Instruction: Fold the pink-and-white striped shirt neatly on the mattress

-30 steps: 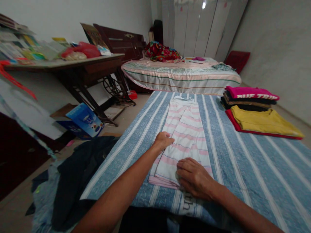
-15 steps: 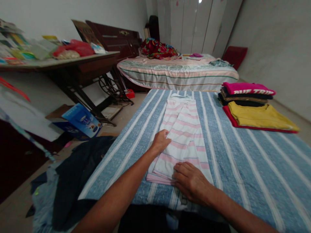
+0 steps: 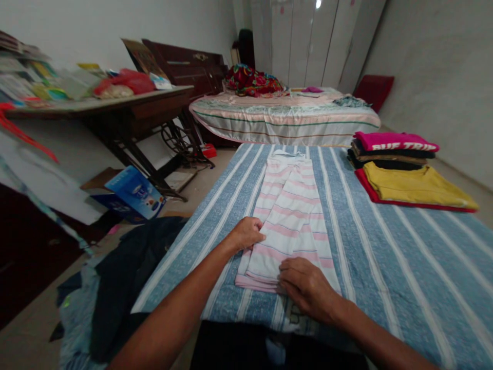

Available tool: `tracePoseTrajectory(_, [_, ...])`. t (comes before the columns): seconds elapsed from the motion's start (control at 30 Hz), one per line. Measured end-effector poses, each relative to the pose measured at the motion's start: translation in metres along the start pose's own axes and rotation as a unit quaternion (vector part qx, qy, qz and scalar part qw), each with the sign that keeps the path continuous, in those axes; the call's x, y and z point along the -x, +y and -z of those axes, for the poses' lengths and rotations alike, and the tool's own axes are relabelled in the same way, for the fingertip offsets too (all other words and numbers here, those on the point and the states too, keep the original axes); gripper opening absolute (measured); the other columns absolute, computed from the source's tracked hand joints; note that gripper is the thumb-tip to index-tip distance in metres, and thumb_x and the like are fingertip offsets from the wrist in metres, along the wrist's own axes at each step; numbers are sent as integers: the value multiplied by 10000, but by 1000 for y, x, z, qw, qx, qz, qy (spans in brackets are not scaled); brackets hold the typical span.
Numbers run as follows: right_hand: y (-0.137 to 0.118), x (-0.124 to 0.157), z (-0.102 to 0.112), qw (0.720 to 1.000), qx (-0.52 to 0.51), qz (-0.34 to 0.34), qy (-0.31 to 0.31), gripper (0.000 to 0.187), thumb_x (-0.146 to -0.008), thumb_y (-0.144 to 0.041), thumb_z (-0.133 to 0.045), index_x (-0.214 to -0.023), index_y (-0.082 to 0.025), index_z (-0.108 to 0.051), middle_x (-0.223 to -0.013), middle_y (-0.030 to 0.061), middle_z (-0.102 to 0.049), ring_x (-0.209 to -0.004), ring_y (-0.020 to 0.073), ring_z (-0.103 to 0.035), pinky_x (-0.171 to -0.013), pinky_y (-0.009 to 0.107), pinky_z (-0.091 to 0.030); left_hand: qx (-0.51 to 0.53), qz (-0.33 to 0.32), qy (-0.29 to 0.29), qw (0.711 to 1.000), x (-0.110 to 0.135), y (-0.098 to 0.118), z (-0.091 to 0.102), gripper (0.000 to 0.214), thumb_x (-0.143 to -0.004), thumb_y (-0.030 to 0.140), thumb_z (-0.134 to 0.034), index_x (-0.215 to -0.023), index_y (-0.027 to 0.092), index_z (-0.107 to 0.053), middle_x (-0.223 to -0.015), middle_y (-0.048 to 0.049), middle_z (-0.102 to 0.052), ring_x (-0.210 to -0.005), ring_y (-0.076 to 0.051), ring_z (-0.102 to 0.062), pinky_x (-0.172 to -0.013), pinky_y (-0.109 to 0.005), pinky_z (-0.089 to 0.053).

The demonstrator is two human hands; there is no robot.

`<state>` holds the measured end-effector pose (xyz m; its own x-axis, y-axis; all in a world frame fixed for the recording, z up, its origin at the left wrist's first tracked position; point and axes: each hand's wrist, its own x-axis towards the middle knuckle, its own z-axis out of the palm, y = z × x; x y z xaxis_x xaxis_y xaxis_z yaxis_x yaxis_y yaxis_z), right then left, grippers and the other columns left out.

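Note:
A white shirt with pink stripes (image 3: 287, 210) lies folded into a long narrow strip on the blue striped bed cover (image 3: 208, 216), its neck end pointing away from me. My left hand (image 3: 246, 234) is closed on the shirt's left edge, thumb on top of the cloth. At the near hem, my right hand (image 3: 308, 285) has its fingers bent over the lower right corner and pinches the fabric; its thumb is mostly hidden. Both layers of the hem show between the hands.
Right of the shirt are a yellow top (image 3: 416, 182) on red cloth and a folded stack topped by a magenta garment (image 3: 396, 141). Dark clothes (image 3: 127, 277) hang low at the left. A sewing-machine table (image 3: 138, 100) and a second bed (image 3: 285, 123) stand beyond.
My left hand has slid along the shirt's left edge, a little toward me and outward. My right hand stays at the hem, nearly unmoved. The view has shifted slightly.

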<state>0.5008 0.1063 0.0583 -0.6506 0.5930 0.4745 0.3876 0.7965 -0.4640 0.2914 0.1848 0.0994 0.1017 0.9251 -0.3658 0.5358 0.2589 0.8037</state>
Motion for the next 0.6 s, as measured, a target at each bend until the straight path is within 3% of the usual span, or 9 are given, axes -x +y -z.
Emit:
tracePoseTrajectory(0.1, [1,0,2,998,-51,-25,18,182,-898,-200,-434,-861,-198,-612,-888,76,-656,-876,173,-603,-801,313,-485,-66,4,30,997,-1,-3,-3,128,-632,210,-608,-731,134,-580,-429,74,-465,-365,-84,-439,-382,-188,-304])
tracePoseTrajectory(0.2, [1,1,3,996,-77,-34,20,176,-894,-198,-443,-861,-196,-616,-905,71,-663,-883,168,-605,-803,307,-489,-74,5,17,997,4,-5,-3,208,-682,292,-594,-799,120,-586,-410,68,-460,-347,-102,-450,-368,-196,-308])
tracePoseTrajectory(0.4, [-2,4,-3,1000,-15,6,24,155,-886,-197,-469,-866,-184,-623,-923,92,-653,-927,197,-585,-830,344,-483,6,-19,-81,997,26,-13,1,597,-582,218,-657,-1141,94,-491,-454,115,-410,-355,-81,-394,-366,-188,-267])
tracePoseTrajectory(0.6, [-2,6,-6,999,33,23,-2,129,-884,-192,-476,-868,-180,-603,-903,97,-623,-944,210,-560,-842,366,-463,-23,-41,-62,997,27,-26,2,694,-595,167,-642,-1256,108,-438,-531,92,-458,-422,-86,-428,-417,-196,-291])
